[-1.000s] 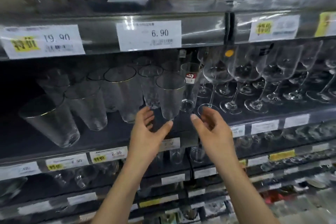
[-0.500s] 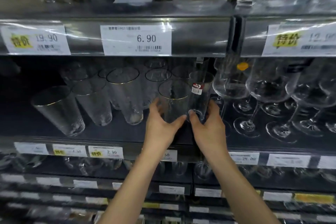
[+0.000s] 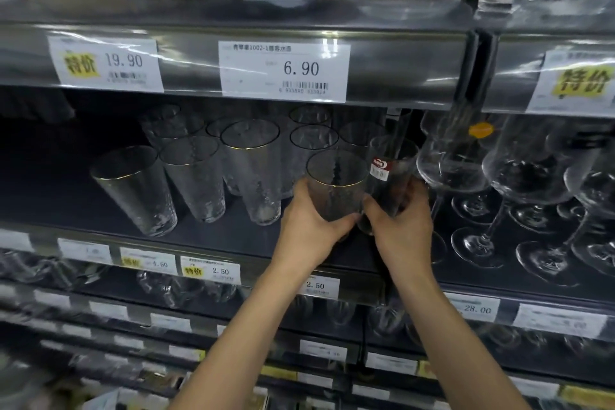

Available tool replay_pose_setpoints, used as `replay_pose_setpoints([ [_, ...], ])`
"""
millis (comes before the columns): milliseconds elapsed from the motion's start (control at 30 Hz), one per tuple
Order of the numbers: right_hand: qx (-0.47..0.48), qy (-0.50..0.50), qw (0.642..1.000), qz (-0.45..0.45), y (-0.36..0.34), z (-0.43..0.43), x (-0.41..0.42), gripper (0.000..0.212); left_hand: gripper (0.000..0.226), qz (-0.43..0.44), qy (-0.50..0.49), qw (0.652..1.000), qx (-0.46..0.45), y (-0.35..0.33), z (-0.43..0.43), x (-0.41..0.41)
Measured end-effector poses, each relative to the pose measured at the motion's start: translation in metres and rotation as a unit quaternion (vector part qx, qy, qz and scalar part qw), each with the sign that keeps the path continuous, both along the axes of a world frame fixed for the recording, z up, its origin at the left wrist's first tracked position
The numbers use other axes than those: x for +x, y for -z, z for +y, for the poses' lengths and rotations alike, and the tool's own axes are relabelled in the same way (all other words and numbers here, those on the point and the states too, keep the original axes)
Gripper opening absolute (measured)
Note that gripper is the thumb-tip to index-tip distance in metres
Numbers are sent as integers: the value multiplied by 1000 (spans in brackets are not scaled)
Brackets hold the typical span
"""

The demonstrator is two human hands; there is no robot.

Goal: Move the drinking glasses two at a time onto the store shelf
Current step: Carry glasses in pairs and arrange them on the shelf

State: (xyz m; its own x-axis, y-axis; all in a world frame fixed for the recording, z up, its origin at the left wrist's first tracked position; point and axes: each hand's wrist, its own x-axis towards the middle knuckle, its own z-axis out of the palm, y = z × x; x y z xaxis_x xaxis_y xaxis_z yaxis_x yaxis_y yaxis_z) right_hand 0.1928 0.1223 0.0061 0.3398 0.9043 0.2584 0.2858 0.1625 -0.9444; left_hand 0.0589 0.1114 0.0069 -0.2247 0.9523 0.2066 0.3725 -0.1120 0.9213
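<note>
Drinking glasses, two of them, sit side by side in the person's grasp at the front of the dark shelf (image 3: pixel 216 243). The left hand (image 3: pixel 309 230) curls round the lower part of a gold-rimmed glass (image 3: pixel 336 190), thumb across its near side and fingers wrapped behind. Just to the right of it, the right hand (image 3: pixel 402 230) grips the base of a taller stickered glass (image 3: pixel 392 176) (the label is red and white, near the rim), which leans slightly. The two glasses look to be touching, or very nearly so, above the thumbs. Both rise upward and away from the hands; the palms hide their bases, so it is unclear whether either one rests on the shelf. Beyond the left hand's outer side stand rows of textured tumblers (image 3: pixel 248 173). Past the right hand's outer side are stemmed wine glasses (image 3: pixel 456 156). A price tag (image 3: pixel 319 286) reading 2.50 hangs on the shelf edge below the left wrist.
</note>
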Motion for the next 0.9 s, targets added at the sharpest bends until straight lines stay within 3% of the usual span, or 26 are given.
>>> replay_pose_setpoints([
  [100, -2, -1, 1000, -18, 1, -2, -4, 66, 67, 3, -12, 1000, -3, 0, -6, -7],
  [233, -1, -19, 999, -40, 0, -10, -6, 53, 70, 6, -26, 1000, 1, -6, -22, -12],
  [367, 18, -61, 998, 11, -1, -25, -10, 43, 73, -6, -36, 999, 19, -14, -39, -19],
  [533, 65, -100, 992, 41, -10, -52, -27, 45, 76, -39, -68, 996, 44, -27, -75, -34],
  [733, 113, -216, 966, 85, -19, -82, -72, 51, 77, -47, -136, 988, 54, -34, -137, -75],
  [900, 89, -326, 934, 120, -15, -106, -132, 56, 73, -33, -225, 972, 61, -36, -183, -129],
])
